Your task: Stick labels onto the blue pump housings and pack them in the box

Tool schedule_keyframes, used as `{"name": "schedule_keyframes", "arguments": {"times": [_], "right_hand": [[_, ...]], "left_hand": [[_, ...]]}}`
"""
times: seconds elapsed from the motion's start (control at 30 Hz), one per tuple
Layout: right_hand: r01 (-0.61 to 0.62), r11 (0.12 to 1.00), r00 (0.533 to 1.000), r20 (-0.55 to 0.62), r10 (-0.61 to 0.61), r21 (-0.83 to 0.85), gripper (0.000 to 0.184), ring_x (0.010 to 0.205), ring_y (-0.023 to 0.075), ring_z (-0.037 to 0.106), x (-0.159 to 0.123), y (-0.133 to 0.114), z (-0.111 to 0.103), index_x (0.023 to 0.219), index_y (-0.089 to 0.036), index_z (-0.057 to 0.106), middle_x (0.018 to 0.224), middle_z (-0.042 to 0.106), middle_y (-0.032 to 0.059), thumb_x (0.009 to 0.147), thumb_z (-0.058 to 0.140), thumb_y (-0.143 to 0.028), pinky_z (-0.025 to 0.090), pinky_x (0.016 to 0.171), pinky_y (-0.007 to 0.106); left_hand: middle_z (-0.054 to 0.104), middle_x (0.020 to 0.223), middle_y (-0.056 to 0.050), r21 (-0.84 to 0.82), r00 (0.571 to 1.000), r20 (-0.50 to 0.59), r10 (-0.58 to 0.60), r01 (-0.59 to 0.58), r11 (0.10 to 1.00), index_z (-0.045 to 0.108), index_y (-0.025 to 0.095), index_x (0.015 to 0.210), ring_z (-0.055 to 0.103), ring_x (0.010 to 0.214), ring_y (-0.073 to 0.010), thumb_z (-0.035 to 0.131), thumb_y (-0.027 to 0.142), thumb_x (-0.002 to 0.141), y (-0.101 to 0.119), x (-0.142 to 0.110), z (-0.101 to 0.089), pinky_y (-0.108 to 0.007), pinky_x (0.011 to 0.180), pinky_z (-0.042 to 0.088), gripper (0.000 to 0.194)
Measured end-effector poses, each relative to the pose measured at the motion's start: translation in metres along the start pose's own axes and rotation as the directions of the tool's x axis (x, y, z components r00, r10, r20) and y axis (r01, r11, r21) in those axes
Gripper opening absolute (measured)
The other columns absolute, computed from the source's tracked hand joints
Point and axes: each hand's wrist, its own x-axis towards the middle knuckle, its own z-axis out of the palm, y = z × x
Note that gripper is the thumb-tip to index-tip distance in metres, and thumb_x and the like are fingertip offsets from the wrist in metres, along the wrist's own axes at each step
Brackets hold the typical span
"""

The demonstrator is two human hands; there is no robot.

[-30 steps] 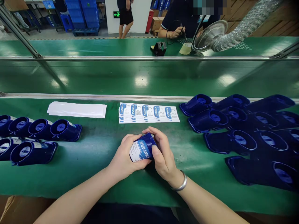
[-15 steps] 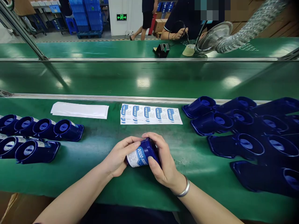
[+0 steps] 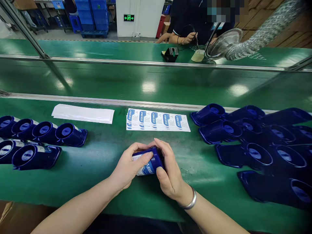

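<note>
A dark blue plastic housing (image 3: 158, 159) with a round body is held between both hands above the green table. A white and blue label (image 3: 147, 169) wraps its side. My left hand (image 3: 131, 162) grips the labelled end, its thumb lying across the label and hiding part of the print. Around the flanged end curls my right hand (image 3: 170, 172), thumb in front and fingers behind. Beyond the hands lie label sheets (image 3: 158, 119) printed in blue and white. Left of them is a stack of white paper strips (image 3: 83, 113).
Several labelled blue housings (image 3: 70, 134) stand in rows at the left. More blue housings (image 3: 226, 128) without visible labels crowd the right side. A metal rail (image 3: 117, 61) crosses behind. Past it, a co-worker's hand (image 3: 189, 38) holds a thin tool near a ducted metal hood (image 3: 225, 44).
My left thumb has slid down and right over the label, covering more of its print. The housing has turned slightly in my hands. In the background, a walking person has moved behind the co-worker.
</note>
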Motion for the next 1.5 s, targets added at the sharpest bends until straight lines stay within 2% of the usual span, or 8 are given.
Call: {"name": "schedule_keyframes", "arguments": {"times": [0.27, 0.43, 0.73, 0.87, 0.97, 1.1, 1.27, 1.5], "right_hand": [[-0.097, 0.990, 0.994, -0.030, 0.100, 0.100, 0.054, 0.118, 0.0294, 0.051, -0.005, 0.004, 0.002, 0.157, -0.029, 0.026, 0.131, 0.049, 0.0111, 0.107, 0.036, -0.044, 0.044, 0.100, 0.053], [-0.152, 0.982, 0.985, -0.058, 0.160, 0.112, 0.053, 0.121, 0.0281, 0.050, -0.007, 0.007, 0.005, 0.158, -0.029, 0.024, 0.133, 0.049, 0.0103, 0.107, 0.035, -0.042, 0.042, 0.104, 0.051], [-0.292, 0.947, 0.942, -0.129, 0.309, 0.134, 0.049, 0.121, 0.0244, 0.053, -0.005, 0.010, 0.009, 0.154, -0.027, 0.031, 0.129, 0.053, 0.0088, 0.108, 0.034, -0.041, 0.044, 0.106, 0.047], [-0.356, 0.919, 0.910, -0.163, 0.382, 0.171, 0.051, 0.120, 0.0237, 0.055, -0.003, 0.013, 0.008, 0.155, -0.027, 0.030, 0.129, 0.054, 0.0085, 0.107, 0.036, -0.045, 0.045, 0.107, 0.046], [-0.409, 0.891, 0.887, -0.142, 0.439, 0.199, 0.055, 0.121, 0.0245, 0.056, -0.002, 0.016, 0.007, 0.156, -0.027, 0.028, 0.130, 0.055, 0.0088, 0.106, 0.036, -0.050, 0.047, 0.106, 0.046], [-0.426, 0.881, 0.888, -0.092, 0.451, 0.207, 0.058, 0.127, 0.0261, 0.052, -0.003, 0.016, 0.004, 0.158, -0.029, 0.025, 0.135, 0.052, 0.0094, 0.106, 0.031, -0.054, 0.043, 0.110, 0.050], [-0.435, 0.883, 0.891, -0.060, 0.451, 0.176, 0.058, 0.128, 0.0265, 0.050, -0.003, 0.012, 0.002, 0.158, -0.029, 0.023, 0.138, 0.049, 0.0104, 0.106, 0.032, -0.053, 0.040, 0.112, 0.052], [-0.490, 0.853, 0.854, -0.096, 0.511, 0.179, 0.060, 0.119, 0.0246, 0.055, 0.003, 0.010, -0.002, 0.154, -0.024, 0.031, 0.131, 0.054, 0.0100, 0.104, 0.037, -0.056, 0.046, 0.106, 0.048]], "left_hand": [[0.060, 0.115, -0.008, 0.357, 0.976, 0.002, 0.220, -0.206, 0.911, 0.063, 0.019, 0.107, 0.059, 0.107, -0.0254, 0.078, 0.041, 0.079, -0.001, -0.001, 0.001, -0.042, 0.096, 0.047, 0.038], [0.056, 0.118, -0.008, 0.482, 0.962, 0.014, 0.274, -0.247, 0.841, 0.062, 0.020, 0.108, 0.058, 0.110, -0.0258, 0.080, 0.035, 0.074, -0.005, 0.005, -0.002, -0.044, 0.098, 0.046, 0.042], [0.052, 0.124, -0.007, 0.648, 0.942, 0.050, 0.331, -0.283, 0.707, 0.055, 0.022, 0.119, 0.057, 0.117, -0.0253, 0.086, 0.023, 0.065, -0.019, 0.013, -0.005, -0.045, 0.103, 0.049, 0.062], [0.049, 0.129, -0.009, 0.684, 0.948, 0.098, 0.304, -0.286, 0.671, 0.052, 0.022, 0.126, 0.052, 0.124, -0.0263, 0.086, 0.018, 0.066, -0.017, 0.014, -0.007, -0.046, 0.108, 0.046, 0.069], [0.051, 0.128, -0.008, 0.684, 0.972, 0.080, 0.222, -0.215, 0.697, 0.053, 0.023, 0.125, 0.053, 0.122, -0.0286, 0.088, 0.027, 0.066, -0.010, 0.013, -0.007, -0.049, 0.105, 0.047, 0.068], [0.056, 0.120, -0.008, 0.589, 0.991, 0.021, 0.133, -0.120, 0.799, 0.058, 0.024, 0.121, 0.061, 0.105, -0.0272, 0.077, 0.047, 0.080, -0.003, 0.011, -0.004, -0.047, 0.090, 0.054, 0.051], [0.060, 0.116, -0.008, 0.469, 0.999, 0.013, 0.030, -0.033, 0.882, 0.058, 0.023, 0.121, 0.063, 0.087, -0.0230, 0.078, 0.049, 0.078, -0.005, 0.011, -0.003, -0.035, 0.064, 0.055, 0.055], [0.059, 0.127, -0.010, 0.590, 0.994, 0.045, 0.095, -0.103, 0.801, 0.057, 0.023, 0.127, 0.059, 0.112, -0.0289, 0.083, 0.028, 0.071, -0.002, 0.012, -0.004, -0.044, 0.090, 0.053, 0.062]]}}
